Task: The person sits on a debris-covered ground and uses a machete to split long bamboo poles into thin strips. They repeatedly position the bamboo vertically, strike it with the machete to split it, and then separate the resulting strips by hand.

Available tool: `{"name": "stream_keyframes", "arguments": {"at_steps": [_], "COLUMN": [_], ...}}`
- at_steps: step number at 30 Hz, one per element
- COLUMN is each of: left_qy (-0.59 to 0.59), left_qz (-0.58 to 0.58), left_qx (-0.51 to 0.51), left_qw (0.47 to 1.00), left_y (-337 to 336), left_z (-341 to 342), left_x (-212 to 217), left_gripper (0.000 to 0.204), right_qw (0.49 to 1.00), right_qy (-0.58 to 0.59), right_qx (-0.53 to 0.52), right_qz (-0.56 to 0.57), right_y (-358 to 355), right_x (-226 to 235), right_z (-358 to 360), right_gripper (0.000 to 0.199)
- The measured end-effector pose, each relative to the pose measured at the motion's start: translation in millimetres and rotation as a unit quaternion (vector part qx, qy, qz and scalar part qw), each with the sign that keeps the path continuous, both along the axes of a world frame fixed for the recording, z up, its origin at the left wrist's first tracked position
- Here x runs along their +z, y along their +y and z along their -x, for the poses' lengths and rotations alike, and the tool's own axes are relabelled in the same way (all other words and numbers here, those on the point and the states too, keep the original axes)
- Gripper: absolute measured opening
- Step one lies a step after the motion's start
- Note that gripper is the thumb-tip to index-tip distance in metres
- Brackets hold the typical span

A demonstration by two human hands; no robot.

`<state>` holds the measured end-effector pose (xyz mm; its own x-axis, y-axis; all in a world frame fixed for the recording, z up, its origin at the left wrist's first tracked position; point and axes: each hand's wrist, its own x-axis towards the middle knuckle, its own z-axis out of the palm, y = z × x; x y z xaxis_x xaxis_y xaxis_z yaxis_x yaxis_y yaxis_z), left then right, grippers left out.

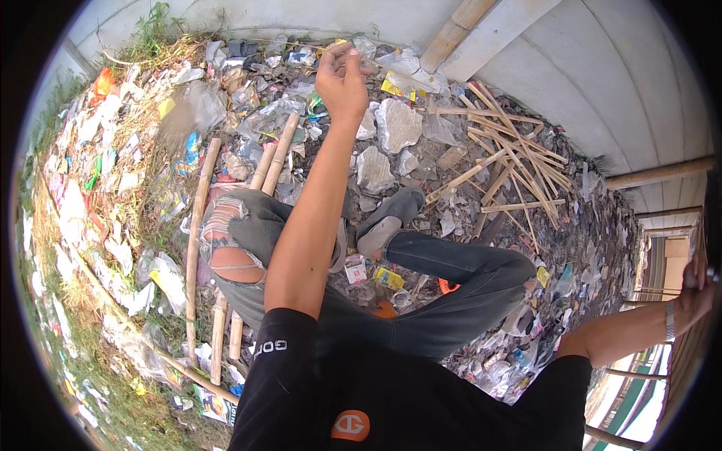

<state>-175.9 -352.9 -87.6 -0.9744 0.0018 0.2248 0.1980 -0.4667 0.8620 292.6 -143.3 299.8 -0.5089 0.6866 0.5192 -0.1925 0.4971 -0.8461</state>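
In the head view, the bare left hand [344,86] reaches out ahead over crumpled litter [274,105], its fingers curled; I cannot tell whether they pinch anything. Just beside its wrist lie 2 jagged, chalky white rubble lumps [397,125]. The right hand [696,284], dim at the right rim, has a grip I cannot tell. Left of the torn denim trousers [466,267] stand out 3 round, knotted bamboo poles [201,225]; farther right, thin split sticks [519,150] crisscross in a loose heap near a smooth, pale panelled wall [602,68].
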Motion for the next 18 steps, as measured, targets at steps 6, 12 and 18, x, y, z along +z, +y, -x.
{"name": "stream_keyframes", "arguments": {"at_steps": [6, 12, 18], "left_qy": [-0.013, 0.037, 0.019], "left_qz": [-0.077, -0.108, -0.097], "left_qx": [0.052, 0.09, 0.08], "left_qw": [0.996, 0.989, 0.992], "left_y": [-6.4, -40.3, -28.3], "left_z": [-15.8, 3.7, 3.4], "left_x": [48.0, 75.4, 56.7], "left_gripper": [0.027, 0.027, 0.026], "right_qw": [0.9, 0.933, 0.991], "right_qy": [-0.37, -0.226, 0.058], "right_qx": [-0.142, -0.029, 0.07], "right_qz": [0.184, 0.278, 0.095], "right_y": [30.5, 56.7, 16.8], "right_x": [-464.0, -373.8, -82.6], "right_z": [175.4, 187.4, 114.5], "right_gripper": [0.038, 0.034, 0.056]}}
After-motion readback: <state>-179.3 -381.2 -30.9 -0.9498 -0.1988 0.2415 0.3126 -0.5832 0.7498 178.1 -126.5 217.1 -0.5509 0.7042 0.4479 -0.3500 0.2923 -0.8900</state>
